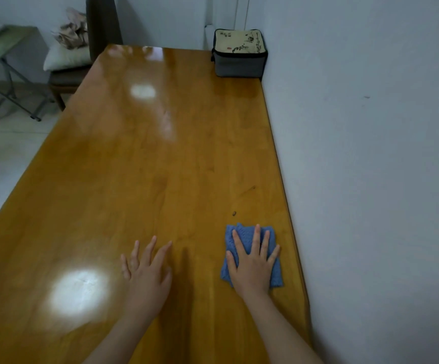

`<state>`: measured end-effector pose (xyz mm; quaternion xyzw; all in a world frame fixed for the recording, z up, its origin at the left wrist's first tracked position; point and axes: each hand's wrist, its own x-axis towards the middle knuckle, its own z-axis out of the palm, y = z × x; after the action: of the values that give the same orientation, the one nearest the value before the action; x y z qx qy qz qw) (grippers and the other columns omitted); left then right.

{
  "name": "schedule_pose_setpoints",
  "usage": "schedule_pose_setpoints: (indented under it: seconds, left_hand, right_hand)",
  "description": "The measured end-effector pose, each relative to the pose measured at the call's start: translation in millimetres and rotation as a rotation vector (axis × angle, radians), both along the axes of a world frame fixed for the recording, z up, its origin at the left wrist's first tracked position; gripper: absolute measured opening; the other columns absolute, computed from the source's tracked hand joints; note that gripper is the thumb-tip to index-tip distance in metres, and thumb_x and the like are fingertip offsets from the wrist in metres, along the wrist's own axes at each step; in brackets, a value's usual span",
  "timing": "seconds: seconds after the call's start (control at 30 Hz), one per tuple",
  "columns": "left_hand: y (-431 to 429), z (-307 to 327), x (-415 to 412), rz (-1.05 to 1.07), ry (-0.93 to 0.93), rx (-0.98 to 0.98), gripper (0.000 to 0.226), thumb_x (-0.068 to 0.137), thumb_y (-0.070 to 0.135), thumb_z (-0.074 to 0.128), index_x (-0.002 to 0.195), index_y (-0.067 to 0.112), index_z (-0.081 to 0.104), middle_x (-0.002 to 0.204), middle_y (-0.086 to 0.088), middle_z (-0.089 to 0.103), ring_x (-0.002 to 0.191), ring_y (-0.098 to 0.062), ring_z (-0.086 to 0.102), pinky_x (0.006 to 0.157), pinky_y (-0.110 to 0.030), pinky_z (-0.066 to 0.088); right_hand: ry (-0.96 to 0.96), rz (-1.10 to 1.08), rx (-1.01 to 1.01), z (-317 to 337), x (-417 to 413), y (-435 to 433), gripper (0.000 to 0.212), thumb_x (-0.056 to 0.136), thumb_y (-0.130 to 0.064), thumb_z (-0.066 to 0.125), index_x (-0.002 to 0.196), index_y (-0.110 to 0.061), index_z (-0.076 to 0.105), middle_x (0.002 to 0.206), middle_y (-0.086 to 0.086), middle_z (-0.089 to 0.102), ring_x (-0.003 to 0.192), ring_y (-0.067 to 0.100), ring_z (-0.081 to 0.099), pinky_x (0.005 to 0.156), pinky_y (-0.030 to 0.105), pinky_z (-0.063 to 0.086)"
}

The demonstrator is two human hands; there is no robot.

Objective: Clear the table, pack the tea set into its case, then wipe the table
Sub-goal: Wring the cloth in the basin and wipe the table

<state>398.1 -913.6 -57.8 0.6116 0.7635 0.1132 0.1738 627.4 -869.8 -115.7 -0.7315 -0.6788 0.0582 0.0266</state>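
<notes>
**Wiping stage: cloth under right hand at the near right edge, case shut at the far right corner**

1. I find the right hand (252, 264) lying palm down on a folded blue cloth (277, 274). Its fingers are straight and slightly spread. They press the cloth flat and do not curl round it.
2. The cloth lies on the wooden table (160, 153), near its right edge and towards the near end. That edge runs along the pale wall (370, 153).
3. The left hand (147, 274) is palm down over the bare surface, left of the cloth and apart from it. Its fingers are straight and fanned, and it holds nothing. I cannot confirm whether the palm touches the wood.
4. The tea set case (239, 56) stands in the far right corner of the surface, beside the wall. It has grey sides and a cream top with an ink drawing. The lid is down. I cannot tell the state of its fastening.
5. A small dark speck (234, 213) lies on the surface just beyond the cloth.
6. Off the far left corner stands a chair (65, 77) bearing a pale cushion (65, 57). A folding side table (0, 46) stands further left.
</notes>
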Motion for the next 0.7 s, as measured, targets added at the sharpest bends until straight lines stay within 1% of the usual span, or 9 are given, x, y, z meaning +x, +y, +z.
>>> schedule_pose_setpoints:
  seconds: [0.1, 0.17, 0.23, 0.33, 0.47, 0.57, 0.63, 0.7]
  left_hand:
    - [0.9, -4.0, -0.1, 0.013, -0.008, 0.003, 0.055, 0.091, 0.025, 0.059, 0.140, 0.040, 0.042, 0.156, 0.006, 0.028, 0.148, -0.025, 0.002, 0.118, -0.053, -0.004]
    - [0.5, -5.9, -0.4, 0.025, -0.008, 0.002, 0.056, 0.089, 0.024, 0.061, 0.140, 0.041, 0.043, 0.155, 0.006, 0.030, 0.148, -0.025, 0.004, 0.118, -0.054, -0.003]
    - [1.4, -7.4, -0.9, 0.028, -0.011, 0.004, 0.056, 0.089, 0.024, 0.062, 0.139, 0.041, 0.043, 0.155, 0.006, 0.031, 0.148, -0.024, 0.005, 0.118, -0.054, -0.003]
    - [2.6, -7.9, -2.9, 0.038, -0.012, 0.011, 0.057, 0.087, 0.023, 0.064, 0.138, 0.041, 0.044, 0.154, 0.007, 0.033, 0.148, -0.024, 0.007, 0.117, -0.053, -0.002]
    - [6.3, -9.4, -11.2, 0.081, -0.023, 0.019, 0.055, 0.089, 0.024, 0.059, 0.138, 0.043, 0.044, 0.153, 0.007, 0.033, 0.148, -0.024, 0.008, 0.117, -0.051, -0.004]
    - [5.0, -10.0, -19.6, 0.090, -0.019, 0.043, 0.052, 0.088, 0.029, 0.051, 0.137, 0.044, 0.042, 0.152, 0.007, 0.035, 0.148, -0.024, 0.009, 0.117, -0.048, -0.005]
    - [5.5, -11.0, -23.6, 0.101, -0.023, 0.046, 0.053, 0.086, 0.030, 0.049, 0.137, 0.043, 0.043, 0.152, 0.006, 0.036, 0.148, -0.023, 0.010, 0.117, -0.049, -0.003]
    - [5.5, -10.3, -23.6, 0.108, -0.037, 0.046, 0.055, 0.082, 0.033, 0.047, 0.137, 0.041, 0.045, 0.152, 0.006, 0.035, 0.148, -0.023, 0.009, 0.117, -0.047, -0.005]
  right_hand:
    - [0.007, -0.049, -0.001, 0.1, 5.2, 19.7, 0.059, 0.094, -0.057, 0.022, 0.149, -0.037, 0.031, 0.159, 0.020, 0.016, 0.146, 0.040, 0.012, 0.113, 0.062, 0.008]
    - [0.023, -0.093, 0.014, -0.8, 7.8, 37.9, 0.060, 0.095, -0.055, 0.020, 0.149, -0.035, 0.032, 0.159, 0.021, 0.015, 0.146, 0.040, 0.011, 0.115, 0.059, 0.008]
    - [0.053, -0.146, 0.019, -0.3, 8.9, 58.2, 0.057, 0.097, -0.053, 0.020, 0.151, -0.036, 0.026, 0.160, 0.022, 0.009, 0.148, 0.038, 0.005, 0.117, 0.057, 0.005]
    - [0.098, -0.216, 0.010, 0.4, 9.0, 88.3, 0.054, 0.101, -0.047, 0.029, 0.152, -0.039, 0.012, 0.160, 0.021, -0.001, 0.148, 0.036, -0.006, 0.119, 0.052, -0.004]
    - [0.144, -0.249, 0.039, 2.2, 12.8, 134.6, 0.057, 0.102, -0.043, 0.029, 0.155, -0.034, 0.006, 0.160, 0.021, 0.002, 0.149, 0.032, -0.004, 0.120, 0.048, -0.005]
    - [0.160, -0.216, 0.033, 7.4, 18.7, 166.6, 0.057, 0.103, -0.039, 0.027, 0.156, -0.027, 0.009, 0.161, 0.019, 0.005, 0.149, 0.030, -0.001, 0.120, 0.046, -0.004]
    - [0.149, -0.159, 0.021, 7.5, 20.8, 181.5, 0.055, 0.104, -0.038, 0.028, 0.155, -0.027, 0.012, 0.161, 0.017, 0.006, 0.150, 0.028, -0.001, 0.120, 0.046, -0.004]
    - [0.151, -0.126, 0.016, 7.6, 23.2, 188.2, 0.053, 0.104, -0.038, 0.029, 0.155, -0.027, 0.016, 0.162, 0.014, 0.008, 0.150, 0.027, 0.001, 0.121, 0.045, -0.004]
